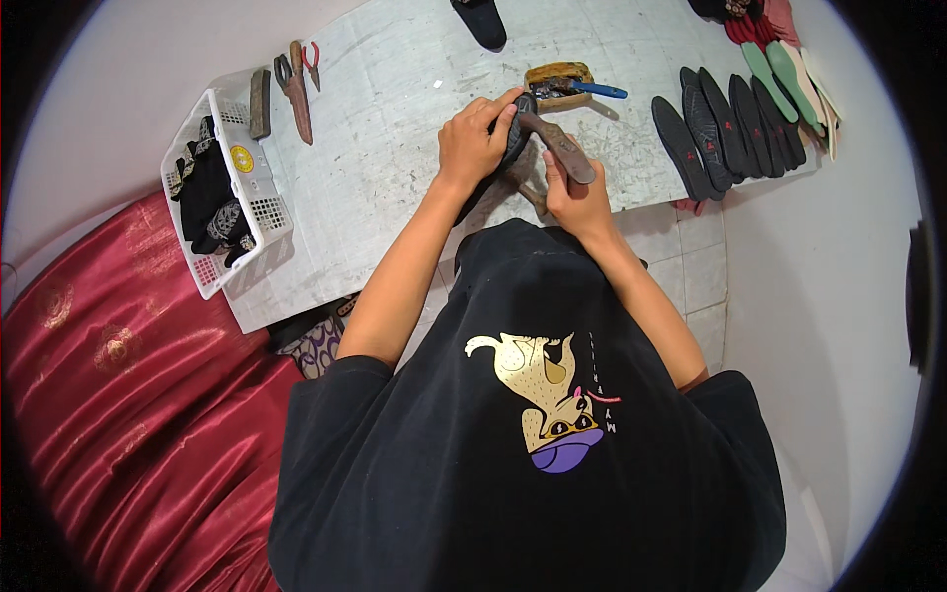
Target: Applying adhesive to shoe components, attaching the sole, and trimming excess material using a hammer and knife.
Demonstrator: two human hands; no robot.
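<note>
My left hand is closed on a black shoe sole at the near edge of the table, its fingers curled over the top of the piece. A dark, worn hammer with a curved head is in my right hand. The end of the hammer's head rests against or just over the sole, close to my left thumb; I cannot tell whether they touch. Part of the hammer's handle and the lower sole are hidden by my hands and shirt.
Beyond my hands sits a yellowish glue tray with a blue-handled brush. Black soles and green insoles lie right. Left are a white basket of black pieces, a bar, scissors and red pliers.
</note>
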